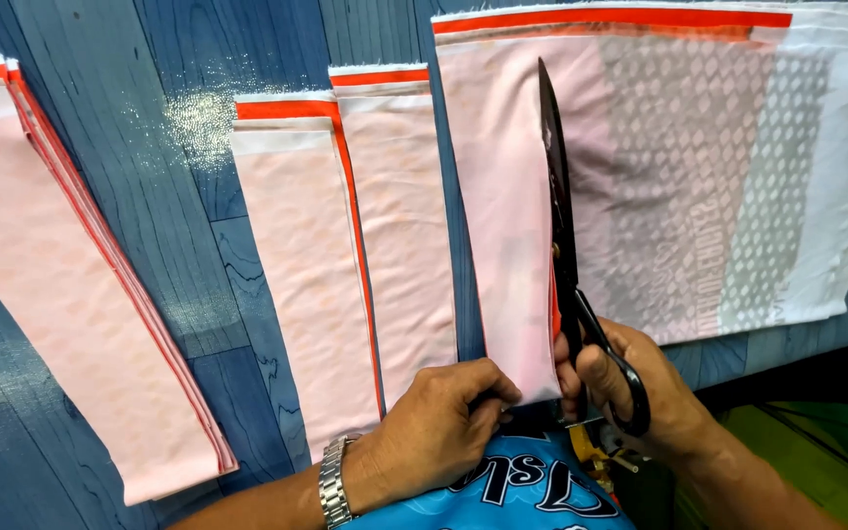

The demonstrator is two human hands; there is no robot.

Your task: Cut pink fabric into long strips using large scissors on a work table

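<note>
Two hands are engaged at the near edge of a folded pink fabric piece (502, 226), which is laid on a blue wood-grain table (188, 255). Large black scissors (566, 255) are gripped by the right hand (640, 388), fingers closed through the handle loops, with the blades pointed away along the fabric. The fabric's near end is pinched by the left hand (438, 422), on whose wrist a metal watch (330, 486) is worn. An orange band (620, 18) is seen along the fabric's far edge, and a grey diamond pattern is printed on its right part. Just left, two cut pink strips (345, 265) are laid side by side. Farther left, a stack of pink strips (60, 294) is placed, well apart.
</note>
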